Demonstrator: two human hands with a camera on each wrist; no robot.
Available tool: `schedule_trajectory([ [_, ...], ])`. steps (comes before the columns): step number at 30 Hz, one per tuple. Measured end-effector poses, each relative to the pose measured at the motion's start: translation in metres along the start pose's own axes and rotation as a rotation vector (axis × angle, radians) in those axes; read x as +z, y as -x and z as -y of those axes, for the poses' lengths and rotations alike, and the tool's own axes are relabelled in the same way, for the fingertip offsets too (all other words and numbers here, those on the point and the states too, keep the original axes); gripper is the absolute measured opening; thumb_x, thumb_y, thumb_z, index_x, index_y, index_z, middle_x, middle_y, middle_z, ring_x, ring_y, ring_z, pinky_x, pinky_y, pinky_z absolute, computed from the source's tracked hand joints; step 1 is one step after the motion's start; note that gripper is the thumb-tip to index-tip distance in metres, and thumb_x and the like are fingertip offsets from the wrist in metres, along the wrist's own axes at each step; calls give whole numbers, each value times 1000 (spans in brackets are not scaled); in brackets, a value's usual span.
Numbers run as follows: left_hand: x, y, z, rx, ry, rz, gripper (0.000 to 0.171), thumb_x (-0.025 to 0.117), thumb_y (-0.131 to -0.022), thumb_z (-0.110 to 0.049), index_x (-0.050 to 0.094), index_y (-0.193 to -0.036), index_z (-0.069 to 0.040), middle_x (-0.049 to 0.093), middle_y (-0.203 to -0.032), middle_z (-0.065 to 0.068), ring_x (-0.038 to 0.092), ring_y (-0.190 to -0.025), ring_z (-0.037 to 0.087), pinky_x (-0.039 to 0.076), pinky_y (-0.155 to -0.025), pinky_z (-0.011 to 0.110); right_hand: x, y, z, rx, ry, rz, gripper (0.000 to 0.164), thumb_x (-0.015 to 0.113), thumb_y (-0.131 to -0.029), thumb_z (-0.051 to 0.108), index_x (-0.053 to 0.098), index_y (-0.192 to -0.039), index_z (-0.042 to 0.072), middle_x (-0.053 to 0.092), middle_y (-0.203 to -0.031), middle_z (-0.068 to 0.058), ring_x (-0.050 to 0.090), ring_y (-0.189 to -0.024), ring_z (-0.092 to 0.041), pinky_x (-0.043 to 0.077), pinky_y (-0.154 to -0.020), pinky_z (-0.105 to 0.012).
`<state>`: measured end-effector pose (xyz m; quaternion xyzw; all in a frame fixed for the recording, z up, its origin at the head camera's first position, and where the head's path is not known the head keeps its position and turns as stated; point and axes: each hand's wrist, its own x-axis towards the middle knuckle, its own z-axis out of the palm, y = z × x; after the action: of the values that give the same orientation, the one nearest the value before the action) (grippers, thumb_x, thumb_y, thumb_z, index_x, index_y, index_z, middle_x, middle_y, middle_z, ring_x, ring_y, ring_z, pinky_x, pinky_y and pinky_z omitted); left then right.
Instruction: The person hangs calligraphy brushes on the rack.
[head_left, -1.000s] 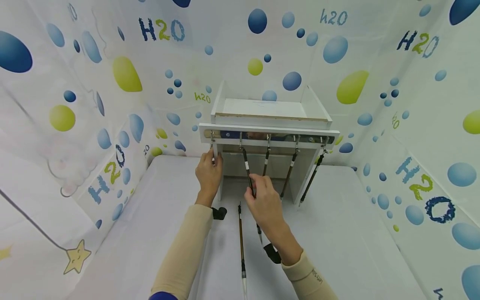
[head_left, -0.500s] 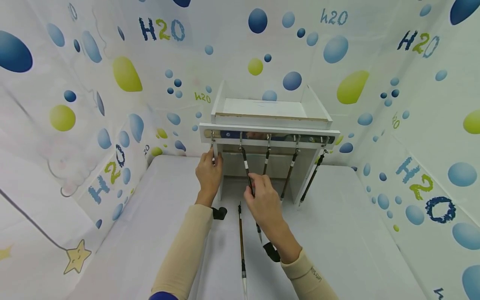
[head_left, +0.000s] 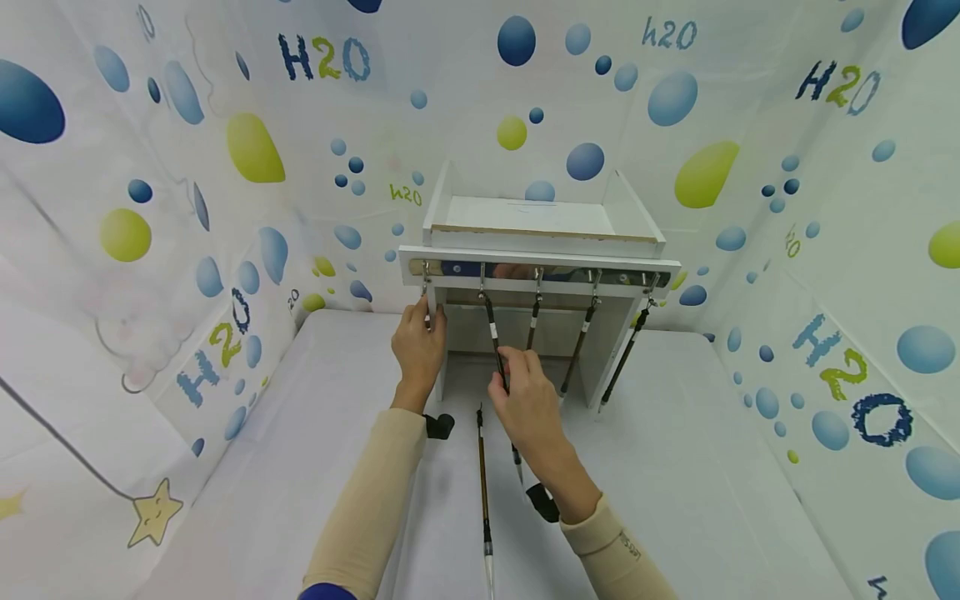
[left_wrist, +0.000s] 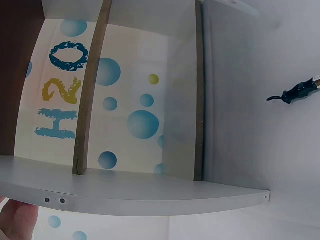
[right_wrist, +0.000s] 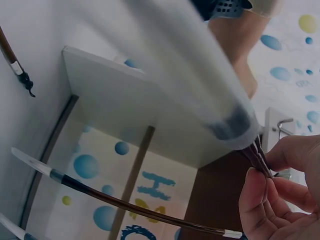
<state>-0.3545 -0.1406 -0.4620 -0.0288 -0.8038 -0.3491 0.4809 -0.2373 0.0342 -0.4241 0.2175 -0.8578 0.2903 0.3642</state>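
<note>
With the clock centred on my right hand [head_left: 528, 408], twelve pointing to the far wall, I pinch a dark brush [head_left: 492, 329] in that hand, thumb and fingers closed on its handle. The brush reaches up toward eleven, its top at the second hook from the left, and its pale tip shows below my hand. From my right wrist its white bristles loom large and blurred.

My left hand [head_left: 417, 354], at ten o'clock, has its fingers raised against the front left corner of the white rack [head_left: 622, 321], just below the leftmost hook [head_left: 425, 277]. I cannot tell whether those fingers grip the rack or only touch it.

Three more brushes hang from the hooks: the middle brush [head_left: 533, 323] at twelve, another [head_left: 581, 337] between one and two, the last [head_left: 625, 358] near two. At seven, a brown-handled brush [head_left: 483, 483] lies on the white tabletop [head_left: 697, 483], well apart from my left hand.
</note>
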Motion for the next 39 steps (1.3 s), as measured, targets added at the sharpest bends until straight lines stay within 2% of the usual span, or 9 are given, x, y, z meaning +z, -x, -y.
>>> schedule_trajectory([
  [11, -1, -1, -1, -4, 2, 4, 28, 65, -94, -14, 70, -114, 4, 69, -91, 21, 75, -74, 33, 59, -62, 49, 18, 6, -9, 69, -38, 49, 34, 71, -84, -4, 61, -117, -5, 63, -89, -17, 63, -63, -21, 52, -50, -28],
  [20, 0, 0, 0, 2, 0, -1, 28, 66, -93, -13, 70, -114, 4, 69, -91, 21, 75, -73, 33, 59, -61, 49, 36, 7, -19, 88, -74, 72, 34, 69, -86, -3, 58, -118, -5, 63, -92, -16, 64, -66, -21, 54, -54, -27],
  [27, 0, 0, 2, 8, -4, -6, 27, 65, -94, -14, 70, -114, 4, 69, -91, 21, 75, -72, 33, 60, -61, 47, 46, 5, -21, 161, -138, 100, 31, 67, -89, 0, 58, -119, -3, 62, -94, -14, 66, -72, -20, 56, -59, -29],
  [35, 0, 0, 2, 4, 0, -8, 27, 66, -93, -13, 70, -114, 3, 69, -90, 20, 75, -72, 32, 59, -61, 47, 57, 1, -26, 127, -139, 65, 22, 67, -87, -2, 61, -108, -6, 62, -92, -16, 66, -74, -22, 56, -60, -28],
  [39, 0, 0, 0, 0, -3, -4, 27, 67, -93, -13, 71, -114, 2, 69, -90, 19, 75, -72, 31, 59, -61, 47, 62, -2, -29, 138, -139, 81, 20, 67, -88, -1, 62, -106, -6, 63, -92, -16, 67, -76, -23, 57, -63, -29],
])
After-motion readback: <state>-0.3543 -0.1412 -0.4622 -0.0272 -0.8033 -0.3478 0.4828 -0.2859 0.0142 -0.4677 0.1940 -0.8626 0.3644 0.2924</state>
